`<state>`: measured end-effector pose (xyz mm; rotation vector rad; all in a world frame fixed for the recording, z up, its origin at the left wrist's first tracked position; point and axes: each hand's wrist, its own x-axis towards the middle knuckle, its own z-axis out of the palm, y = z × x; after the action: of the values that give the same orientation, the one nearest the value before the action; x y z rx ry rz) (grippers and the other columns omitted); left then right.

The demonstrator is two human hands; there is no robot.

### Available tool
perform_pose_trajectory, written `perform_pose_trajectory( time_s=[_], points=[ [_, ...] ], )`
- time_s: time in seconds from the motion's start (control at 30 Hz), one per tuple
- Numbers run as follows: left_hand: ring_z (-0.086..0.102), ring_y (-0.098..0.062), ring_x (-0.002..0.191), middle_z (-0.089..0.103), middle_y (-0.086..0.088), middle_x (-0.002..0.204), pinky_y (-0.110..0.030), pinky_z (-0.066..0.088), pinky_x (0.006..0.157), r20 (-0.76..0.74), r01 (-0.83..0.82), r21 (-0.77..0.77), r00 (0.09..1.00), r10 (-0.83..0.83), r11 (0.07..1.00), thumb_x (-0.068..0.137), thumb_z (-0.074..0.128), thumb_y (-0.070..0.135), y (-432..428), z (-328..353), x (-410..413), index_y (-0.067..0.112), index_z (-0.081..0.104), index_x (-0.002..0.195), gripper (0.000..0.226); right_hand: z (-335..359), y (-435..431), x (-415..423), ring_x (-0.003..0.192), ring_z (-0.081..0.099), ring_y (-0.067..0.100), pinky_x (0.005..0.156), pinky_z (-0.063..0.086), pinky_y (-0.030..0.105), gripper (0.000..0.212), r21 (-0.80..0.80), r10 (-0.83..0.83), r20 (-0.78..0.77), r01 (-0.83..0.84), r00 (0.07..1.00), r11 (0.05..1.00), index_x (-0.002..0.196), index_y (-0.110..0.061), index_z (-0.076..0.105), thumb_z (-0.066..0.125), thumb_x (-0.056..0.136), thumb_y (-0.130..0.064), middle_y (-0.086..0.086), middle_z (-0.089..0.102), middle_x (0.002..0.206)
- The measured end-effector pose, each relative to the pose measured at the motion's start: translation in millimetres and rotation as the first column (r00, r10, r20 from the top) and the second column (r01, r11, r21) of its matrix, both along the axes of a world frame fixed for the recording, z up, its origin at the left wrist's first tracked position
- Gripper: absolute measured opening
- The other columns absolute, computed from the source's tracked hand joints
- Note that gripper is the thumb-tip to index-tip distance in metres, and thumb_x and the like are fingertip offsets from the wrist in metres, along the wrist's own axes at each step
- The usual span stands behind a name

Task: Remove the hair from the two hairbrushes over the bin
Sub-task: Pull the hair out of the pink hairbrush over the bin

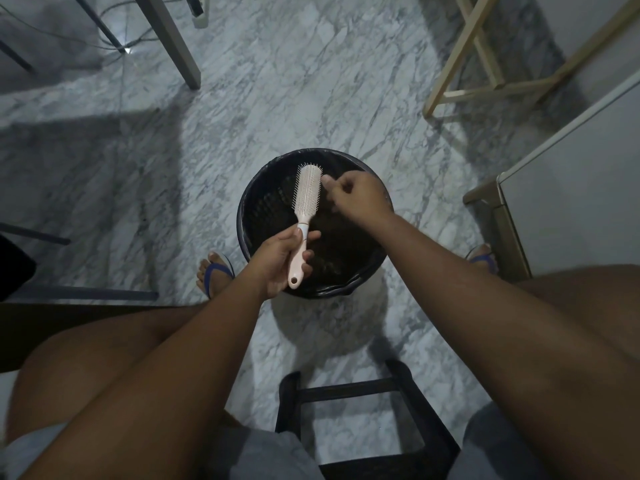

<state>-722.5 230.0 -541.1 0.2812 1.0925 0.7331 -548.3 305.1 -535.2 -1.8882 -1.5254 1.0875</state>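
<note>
Seated, black stool (360,393) at 6 o'clock. Left hand (280,259) closed round pink brush (304,216) handle, bristled head aimed 12 o'clock over black bin (247,216). Right hand (356,197) at 3 o'clock of head, fingertips pinched; hair in pinch unclear.

The hairbrush (307,199) sits over the bin (252,188), left hand (282,263) below, right hand (356,199) beside it.

Bin (277,202) mouth lies open beneath; stool (346,393) stands near.
</note>
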Motion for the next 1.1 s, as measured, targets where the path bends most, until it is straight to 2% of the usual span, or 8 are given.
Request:
perform_pose_trajectory(
  time_s=[0.1, 0.27, 0.33, 0.43, 0.6, 0.77, 0.9, 1.1],
  points=[
    [0.050, -0.013, 0.064, 0.069, -0.005, 0.114, -0.026, 0.043, 0.052, 0.031, 0.024, -0.013, 0.999, -0.024, 1.000, 0.103, 0.041, 0.015, -1, 1, 2, 0.018, 0.059, 0.121, 0.025, 3, 0, -4, 0.073, 0.070, 0.006, 0.069, 0.054, 0.019, 0.034, -0.002, 0.024, -0.080, -0.024, 0.997, 1.000, 0.090, -0.016, 0.073, 0.083, 0.075, -0.045, -0.003, 0.074, 0.077],
    [0.053, -0.014, 0.069, 0.068, -0.004, 0.116, -0.025, 0.047, 0.052, 0.102, 0.029, -0.067, 0.995, -0.022, 0.997, 0.103, 0.042, 0.017, 0, 2, 2, 0.018, 0.056, 0.127, 0.028, 7, 3, -3, 0.050, 0.059, -0.004, 0.053, 0.041, 0.006, 0.021, 0.001, 0.069, -0.013, -0.069, 0.998, 0.998, 0.080, -0.012, 0.074, 0.069, 0.092, -0.028, -0.002, 0.073, 0.068],
    [0.057, -0.013, 0.070, 0.067, -0.003, 0.118, -0.024, 0.048, 0.052, 0.132, 0.002, -0.095, 0.991, 0.011, 0.995, 0.103, 0.041, 0.018, 2, 2, 1, 0.018, 0.054, 0.129, 0.029, 12, 8, 0, 0.052, 0.062, 0.000, 0.050, 0.045, 0.011, 0.019, -0.035, -0.109, -0.170, 0.105, 0.979, 0.994, 0.086, -0.013, 0.071, 0.059, 0.098, -0.022, -0.003, 0.074, 0.076],
    [0.069, -0.015, 0.078, 0.067, -0.003, 0.122, -0.024, 0.052, 0.056, 0.174, -0.022, -0.128, 0.984, 0.045, 0.991, 0.103, 0.042, 0.019, 3, 3, -1, 0.019, 0.051, 0.134, 0.032, 13, 14, 12, 0.066, 0.066, 0.009, 0.053, 0.054, 0.023, 0.021, -0.146, -0.383, -0.355, 0.354, 0.853, 0.924, 0.106, -0.009, 0.069, 0.051, 0.101, -0.019, 0.001, 0.076, 0.092],
    [0.072, -0.023, 0.098, 0.069, -0.002, 0.119, -0.030, 0.058, 0.063, 0.233, 0.042, -0.121, 0.972, -0.013, 0.992, 0.101, 0.044, 0.016, 1, 3, 1, 0.019, 0.052, 0.135, 0.034, 16, 1, 7, 0.094, 0.070, 0.013, 0.062, 0.063, 0.032, 0.052, -0.105, -0.117, -0.305, 0.089, 0.945, 0.990, 0.127, -0.011, 0.063, 0.079, 0.083, -0.034, 0.003, 0.072, 0.108],
    [0.071, -0.021, 0.098, 0.068, 0.000, 0.122, -0.030, 0.055, 0.062, 0.212, 0.069, -0.070, 0.976, -0.052, 0.995, 0.102, 0.043, 0.014, 3, 7, 7, 0.020, 0.057, 0.128, 0.030, 24, 3, -3, 0.072, 0.074, 0.023, 0.060, 0.061, 0.022, 0.030, -0.052, -0.059, -0.182, 0.050, 0.982, 0.997, 0.092, 0.000, 0.076, 0.079, 0.084, -0.029, 0.017, 0.076, 0.088],
    [0.072, -0.019, 0.090, 0.067, -0.001, 0.123, -0.029, 0.054, 0.059, 0.157, 0.035, -0.067, 0.987, -0.024, 0.997, 0.103, 0.042, 0.014, 2, 3, 5, 0.019, 0.056, 0.129, 0.029, 27, 11, -6, 0.065, 0.073, 0.025, 0.072, 0.062, 0.035, 0.027, -0.022, 0.021, 0.034, -0.021, 0.999, 1.000, 0.078, -0.004, 0.076, 0.072, 0.090, -0.028, 0.011, 0.075, 0.071],
    [0.072, -0.016, 0.083, 0.066, -0.001, 0.125, -0.026, 0.053, 0.056, 0.135, -0.022, -0.083, 0.990, 0.034, 0.996, 0.104, 0.041, 0.016, 1, -2, -6, 0.017, 0.054, 0.131, 0.030, 32, 29, 5, 0.066, 0.066, 0.011, 0.078, 0.059, 0.035, 0.022, 0.169, -0.206, -0.155, 0.231, 0.966, 0.958, 0.083, -0.013, 0.070, 0.058, 0.098, -0.023, -0.005, 0.071, 0.074]
  ],
)
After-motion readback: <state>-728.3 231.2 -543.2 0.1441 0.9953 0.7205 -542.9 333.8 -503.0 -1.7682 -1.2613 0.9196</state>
